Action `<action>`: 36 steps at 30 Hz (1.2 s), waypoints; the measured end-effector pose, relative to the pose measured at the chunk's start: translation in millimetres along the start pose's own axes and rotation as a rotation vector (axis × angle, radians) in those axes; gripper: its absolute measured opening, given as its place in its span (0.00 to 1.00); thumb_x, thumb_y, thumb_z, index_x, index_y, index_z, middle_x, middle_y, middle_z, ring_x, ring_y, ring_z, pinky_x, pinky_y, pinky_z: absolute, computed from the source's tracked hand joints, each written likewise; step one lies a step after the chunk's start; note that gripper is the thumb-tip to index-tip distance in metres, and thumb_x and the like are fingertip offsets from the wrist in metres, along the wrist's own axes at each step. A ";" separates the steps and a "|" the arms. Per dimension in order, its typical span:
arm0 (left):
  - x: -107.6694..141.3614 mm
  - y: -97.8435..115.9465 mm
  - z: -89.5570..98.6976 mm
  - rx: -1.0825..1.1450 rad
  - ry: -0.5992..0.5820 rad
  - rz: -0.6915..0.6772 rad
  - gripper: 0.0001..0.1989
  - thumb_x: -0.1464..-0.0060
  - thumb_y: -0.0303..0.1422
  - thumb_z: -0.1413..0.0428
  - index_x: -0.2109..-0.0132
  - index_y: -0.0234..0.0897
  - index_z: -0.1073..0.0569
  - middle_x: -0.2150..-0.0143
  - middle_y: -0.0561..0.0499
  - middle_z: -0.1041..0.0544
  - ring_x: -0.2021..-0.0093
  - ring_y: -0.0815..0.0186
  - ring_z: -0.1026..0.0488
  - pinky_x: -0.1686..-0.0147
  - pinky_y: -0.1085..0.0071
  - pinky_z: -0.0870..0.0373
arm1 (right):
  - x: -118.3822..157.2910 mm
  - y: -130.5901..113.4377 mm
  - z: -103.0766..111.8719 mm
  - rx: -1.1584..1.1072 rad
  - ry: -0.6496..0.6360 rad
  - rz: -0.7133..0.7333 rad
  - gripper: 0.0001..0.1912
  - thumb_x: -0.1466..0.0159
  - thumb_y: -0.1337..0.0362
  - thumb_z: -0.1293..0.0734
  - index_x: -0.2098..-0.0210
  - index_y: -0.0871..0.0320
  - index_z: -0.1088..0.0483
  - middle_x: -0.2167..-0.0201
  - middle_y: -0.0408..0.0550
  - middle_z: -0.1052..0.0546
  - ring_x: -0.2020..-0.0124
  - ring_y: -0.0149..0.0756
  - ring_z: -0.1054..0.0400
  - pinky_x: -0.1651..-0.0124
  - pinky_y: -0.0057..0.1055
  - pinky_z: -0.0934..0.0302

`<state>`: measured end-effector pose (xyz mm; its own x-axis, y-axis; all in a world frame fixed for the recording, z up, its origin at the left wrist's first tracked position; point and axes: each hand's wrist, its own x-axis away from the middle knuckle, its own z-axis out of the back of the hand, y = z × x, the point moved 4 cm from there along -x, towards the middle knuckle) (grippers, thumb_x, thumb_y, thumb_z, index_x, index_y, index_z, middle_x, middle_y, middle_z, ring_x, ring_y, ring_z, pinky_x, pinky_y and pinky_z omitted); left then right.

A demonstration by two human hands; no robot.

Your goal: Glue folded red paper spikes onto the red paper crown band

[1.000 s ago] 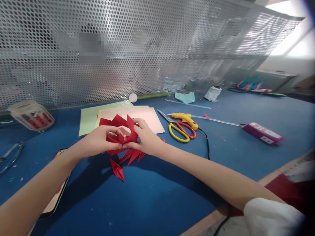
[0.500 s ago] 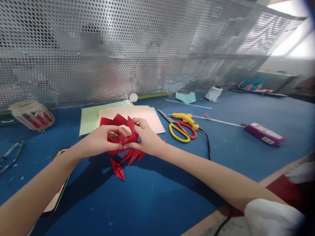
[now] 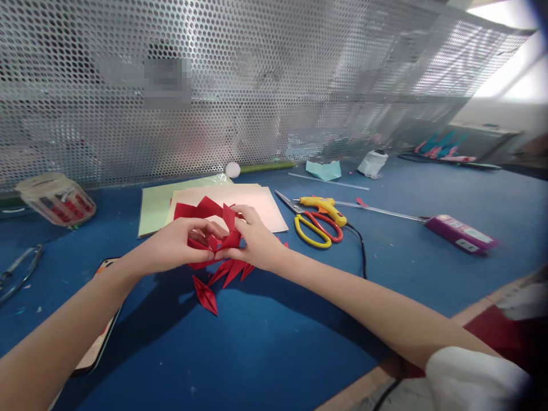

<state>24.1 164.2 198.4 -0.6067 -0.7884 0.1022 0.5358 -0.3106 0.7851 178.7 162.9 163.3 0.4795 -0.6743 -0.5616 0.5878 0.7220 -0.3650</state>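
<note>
Between my hands is a ring-like piece of folded red paper (image 3: pixel 205 208) with pointed tips, held just above the table. My left hand (image 3: pixel 171 245) pinches its near left side, thumb and fingers closed on the paper. On the right side, my right hand (image 3: pixel 257 240) grips the same folded paper, the thumb almost meeting the left thumb. Several slim folded red paper pieces (image 3: pixel 205 295) lie on the table below and beside it. Behind are stacked cream paper sheets (image 3: pixel 261 202) and green sheets (image 3: pixel 154 205). My fingers hide part of the fold.
Scissors (image 3: pixel 314 231) and a yellow glue gun (image 3: pixel 327 205) with a black cord lie right of my hands. Farther right is a purple packet (image 3: pixel 460 233). A phone (image 3: pixel 96 351) lies under my left forearm; a plastic jar (image 3: pixel 57 200) stands left. A perforated metal screen (image 3: pixel 257 85) closes the back.
Almost nothing differs. Both hands keep their grip on the red folded paper, and the view has shifted very slightly.
</note>
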 end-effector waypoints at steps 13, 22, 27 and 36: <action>1.3 1.3 -1.0 0.032 -0.007 -0.007 0.11 0.53 0.32 0.41 0.59 0.44 0.27 0.59 0.53 0.22 0.60 0.64 0.24 0.63 0.71 0.28 | 0.2 -0.9 0.3 0.028 0.014 0.013 0.25 0.46 0.49 0.28 0.59 0.62 0.32 0.48 0.58 0.37 0.44 0.48 0.45 0.43 0.45 0.41; 0.5 1.3 -1.2 0.025 -0.023 -0.015 0.11 0.52 0.33 0.42 0.58 0.43 0.27 0.60 0.52 0.22 0.61 0.63 0.23 0.63 0.69 0.27 | 0.7 -1.8 0.1 0.033 0.028 0.022 0.26 0.46 0.48 0.29 0.59 0.63 0.32 0.49 0.58 0.37 0.44 0.48 0.45 0.43 0.45 0.41; 2.6 4.6 -1.3 -0.014 -0.021 -0.034 0.14 0.53 0.32 0.43 0.56 0.42 0.29 0.56 0.51 0.23 0.56 0.61 0.25 0.56 0.64 0.28 | 0.3 0.1 -0.6 0.000 0.035 0.021 0.26 0.46 0.50 0.28 0.55 0.61 0.32 0.48 0.58 0.37 0.44 0.49 0.44 0.43 0.49 0.42; 11.0 10.3 11.0 -0.002 0.025 0.007 0.23 0.49 0.38 0.43 0.45 0.44 0.35 0.51 0.49 0.24 0.51 0.61 0.27 0.53 0.63 0.29 | 0.9 2.0 0.1 -0.035 0.070 0.061 0.34 0.49 0.49 0.27 0.49 0.61 0.34 0.48 0.59 0.37 0.44 0.48 0.44 0.42 0.48 0.42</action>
<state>16.5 158.2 214.3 -0.5877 -0.8037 0.0927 0.5418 -0.3059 0.7829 180.4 163.7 162.1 0.4663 -0.6170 -0.6339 0.5353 0.7673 -0.3530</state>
